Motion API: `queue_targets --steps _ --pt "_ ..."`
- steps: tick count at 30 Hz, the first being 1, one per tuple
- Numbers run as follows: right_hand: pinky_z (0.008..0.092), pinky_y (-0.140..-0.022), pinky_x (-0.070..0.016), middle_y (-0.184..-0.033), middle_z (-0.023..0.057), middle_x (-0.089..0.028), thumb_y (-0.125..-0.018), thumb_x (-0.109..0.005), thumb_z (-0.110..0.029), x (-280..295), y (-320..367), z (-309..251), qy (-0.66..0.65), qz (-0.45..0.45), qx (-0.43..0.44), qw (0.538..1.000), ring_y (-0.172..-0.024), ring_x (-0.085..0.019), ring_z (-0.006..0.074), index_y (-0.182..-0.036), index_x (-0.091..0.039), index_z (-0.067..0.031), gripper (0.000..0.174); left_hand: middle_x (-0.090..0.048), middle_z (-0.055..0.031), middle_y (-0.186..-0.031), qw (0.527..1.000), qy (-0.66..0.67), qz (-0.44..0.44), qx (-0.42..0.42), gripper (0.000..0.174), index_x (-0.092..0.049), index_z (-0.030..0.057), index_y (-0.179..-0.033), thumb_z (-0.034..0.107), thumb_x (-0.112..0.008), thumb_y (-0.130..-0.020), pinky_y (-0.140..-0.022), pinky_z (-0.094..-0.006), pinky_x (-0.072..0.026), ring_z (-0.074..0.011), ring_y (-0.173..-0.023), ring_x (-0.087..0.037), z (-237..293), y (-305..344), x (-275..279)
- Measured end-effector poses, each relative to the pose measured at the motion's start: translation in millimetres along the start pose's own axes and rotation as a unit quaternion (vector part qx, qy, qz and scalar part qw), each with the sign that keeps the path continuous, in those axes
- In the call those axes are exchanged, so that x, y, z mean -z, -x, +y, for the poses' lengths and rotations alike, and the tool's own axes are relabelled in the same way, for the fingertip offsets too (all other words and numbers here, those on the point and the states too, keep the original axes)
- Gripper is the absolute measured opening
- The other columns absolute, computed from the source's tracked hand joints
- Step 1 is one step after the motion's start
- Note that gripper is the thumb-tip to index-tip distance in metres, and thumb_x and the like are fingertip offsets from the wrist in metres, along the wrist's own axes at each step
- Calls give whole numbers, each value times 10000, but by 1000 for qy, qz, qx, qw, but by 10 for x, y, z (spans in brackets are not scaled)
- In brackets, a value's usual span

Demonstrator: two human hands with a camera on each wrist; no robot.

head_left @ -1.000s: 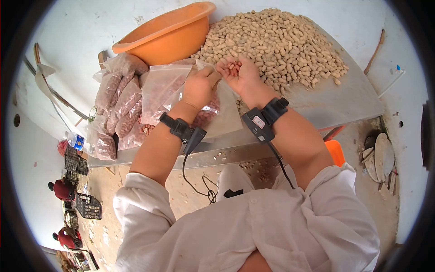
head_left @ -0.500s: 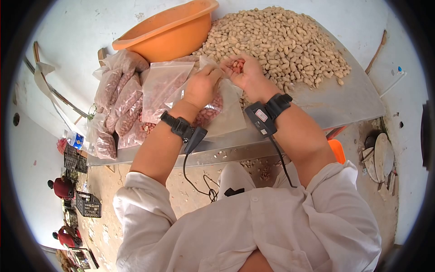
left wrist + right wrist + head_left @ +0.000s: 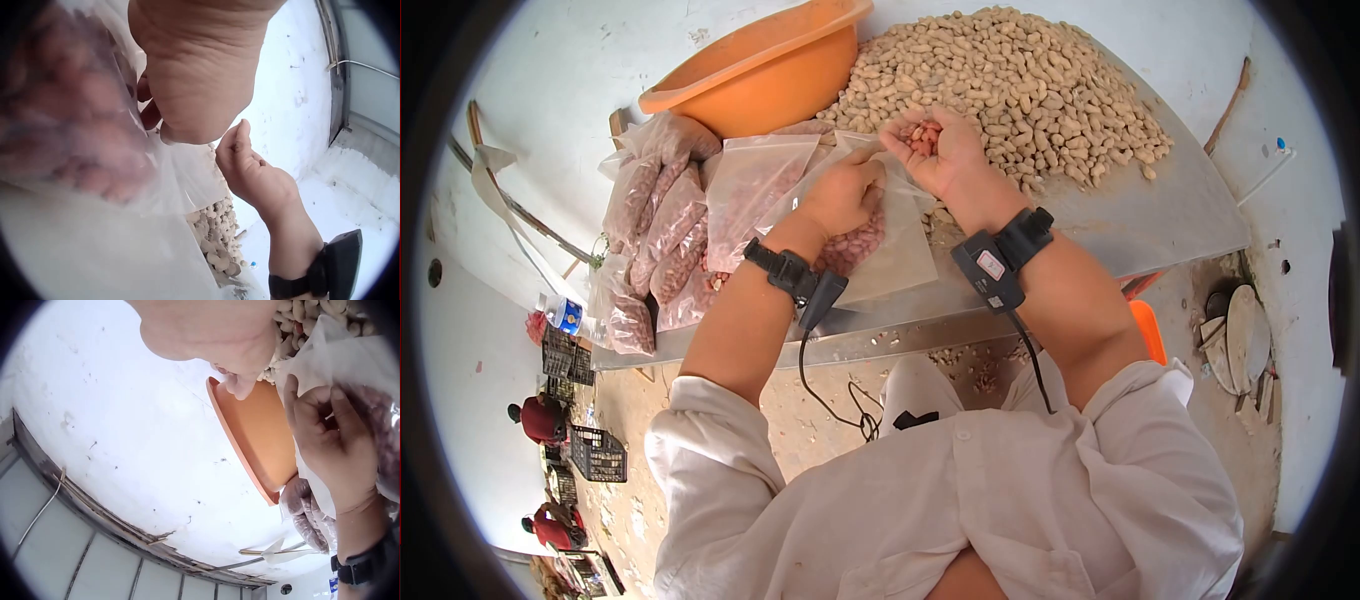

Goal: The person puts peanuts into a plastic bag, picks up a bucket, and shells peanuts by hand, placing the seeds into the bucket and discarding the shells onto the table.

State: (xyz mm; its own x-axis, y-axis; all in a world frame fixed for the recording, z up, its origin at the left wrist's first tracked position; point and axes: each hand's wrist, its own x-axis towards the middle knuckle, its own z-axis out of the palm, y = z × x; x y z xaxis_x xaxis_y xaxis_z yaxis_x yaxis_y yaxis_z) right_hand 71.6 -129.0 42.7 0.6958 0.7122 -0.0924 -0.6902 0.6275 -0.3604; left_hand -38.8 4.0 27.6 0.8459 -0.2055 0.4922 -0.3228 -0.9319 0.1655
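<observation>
Shelled peanut kernels [image 3: 924, 138] lie in my right hand [image 3: 950, 160], its fingers curled up around them beside the heap of unshelled peanuts [image 3: 1010, 85]. My left hand [image 3: 840, 197] grips a clear plastic bag [image 3: 905, 250] near its mouth, fingers bent, with the thumb showing in the right wrist view. Reddish kernels [image 3: 75, 112] fill part of that bag, which lies on the metal table [image 3: 1120, 225]. A narrow gap separates the two hands. In the left wrist view, the right hand's palm is turned out of sight.
An orange basin [image 3: 770, 85] leans at the back of the table. Several filled bags [image 3: 670, 225] of kernels are piled to the left, next to another clear bag [image 3: 755, 185]. Farther off at left, people [image 3: 542, 418] sit near black crates [image 3: 598, 453].
My two hands have drawn apart from close contact. The left has shifted slightly down and left; the right has turned so more kernels show in its palm.
</observation>
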Motion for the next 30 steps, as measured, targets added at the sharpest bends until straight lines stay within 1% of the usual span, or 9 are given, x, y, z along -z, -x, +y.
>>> queue_targets --steps 5,7,10,16,19,22,25,28,30 --pt "410 -771 -502 -774 108 -570 -945 -391 -264 65 -111 200 49 11 -9 999 -725 -564 239 -832 -544 24 345 -535 -198 -1135 998 10 -40 40 106 -528 38 -785 3 -567 -693 -771 -404 -466 -376 -938 -560 -41 -26 11" --pt "370 -694 -483 -694 77 -537 -934 -401 -276 87 -218 211 88 19 -4 996 -634 -516 200 -780 -539 -19 330 -540 -214 -1060 999 10 -31 35 99 -511 15 -772 -12 -568 -696 -813 -400 -449 -391 -998 -537 -13 3 19" --pt "342 -698 -452 -737 72 -568 -919 -430 -329 76 -323 216 191 57 25 980 -634 -502 178 -877 -559 -8 348 -550 -223 -1015 1000 15 -12 14 93 -502 4 -760 -19 -567 -699 -836 -400 -440 -401 -1044 -519 -17 1 14" --pt "301 -628 -434 -833 93 -617 -878 -516 -314 -129 -225 110 315 22 32 948 -752 -551 164 -917 -594 13 339 -562 -236 -996 998 49 14 38 83 -506 3 -767 -18 -565 -712 -842 -401 -438 -411 -1069 -509 -6 60 3" --pt "331 -752 -466 -939 143 -629 -872 -559 -252 -70 -291 -86 353 -26 83 932 -892 -575 236 -988 -584 40 315 -564 -236 -1023 996 50 54 54 81 -513 5 -765 -16 -571 -712 -827 -401 -444 -405 -1041 -525 0 143 -41" --pt "335 -706 -483 -847 111 -652 -828 -596 -199 124 -441 -433 628 -138 81 762 -789 -603 228 -891 -628 21 231 -573 -235 -1023 992 71 71 71 83 -519 4 -772 -16 -579 -719 -821 -399 -445 -400 -1033 -534 -28 189 -60" --pt "360 -650 -493 -750 112 -645 -769 -622 -152 249 -506 -480 871 -153 127 449 -700 -619 247 -793 -648 -2 154 -572 -224 -1053 988 94 71 102 81 -524 3 -806 -17 -583 -754 -814 -368 -452 -357 -1076 -540 -70 217 -69" --pt "391 -654 -490 -763 156 -631 -733 -629 -152 370 -481 -386 910 -215 178 307 -727 -624 285 -788 -656 -27 140 -566 -220 -1086 989 81 78 92 82 -527 4 -823 -13 -588 -772 -790 -344 -464 -322 -1089 -549 -103 222 -94" --pt "405 -660 -488 -776 173 -629 -723 -628 -158 337 -419 -328 938 -191 160 242 -748 -617 315 -797 -661 -27 155 -565 -222 -1092 990 78 83 85 83 -527 4 -825 -12 -590 -773 -781 -340 -468 -315 -1085 -553 -108 226 -95"
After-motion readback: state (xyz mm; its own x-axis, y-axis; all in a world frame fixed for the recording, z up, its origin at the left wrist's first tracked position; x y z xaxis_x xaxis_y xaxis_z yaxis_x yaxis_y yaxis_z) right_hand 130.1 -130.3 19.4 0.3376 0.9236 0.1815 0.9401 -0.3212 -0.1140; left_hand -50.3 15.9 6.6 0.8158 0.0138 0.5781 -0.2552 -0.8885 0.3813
